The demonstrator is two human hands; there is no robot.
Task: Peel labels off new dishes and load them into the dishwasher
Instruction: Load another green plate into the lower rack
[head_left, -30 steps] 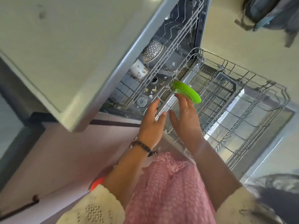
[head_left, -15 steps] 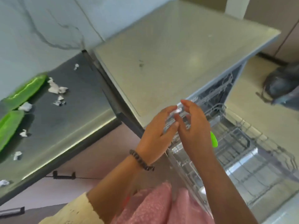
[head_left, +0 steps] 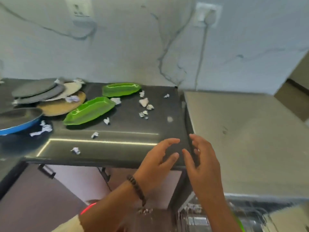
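1. Both hands are empty, raised over the front right corner of the dark counter (head_left: 127, 131). The left hand (head_left: 155, 163) has its fingers loosely curled and spread; the right hand (head_left: 203, 163) has its fingers relaxed and slightly apart. Neither touches anything.
2. The step in hand, I judge, is fetching the next dish. The near tray (head_left: 89, 110) lies well to the left of the hands, mid-counter, and is the natural pick.
3. To do it well: reach left with one hand, take the tray by its long rim, and check both faces for a label before carrying it over. Peel from a corner, slowly, so the paper comes off whole.
4. Steer clear of the paper scraps (head_left: 145, 104) so none stick to the tray or get carried into the dishwasher (head_left: 242, 139), whose top lies just right of the counter.
5. Count: two green trays, the far tray (head_left: 121, 89) near the wall.
6. Round flat plates (head_left: 50, 96) stacked at left: about four, though the overlap makes this uncertain.
7. One blue-rimmed pan (head_left: 18, 119) at the left edge.
8. Paper scraps: roughly fifteen, scattered.
9. Two wall sockets (head_left: 208, 14), one with a cable plugged in.
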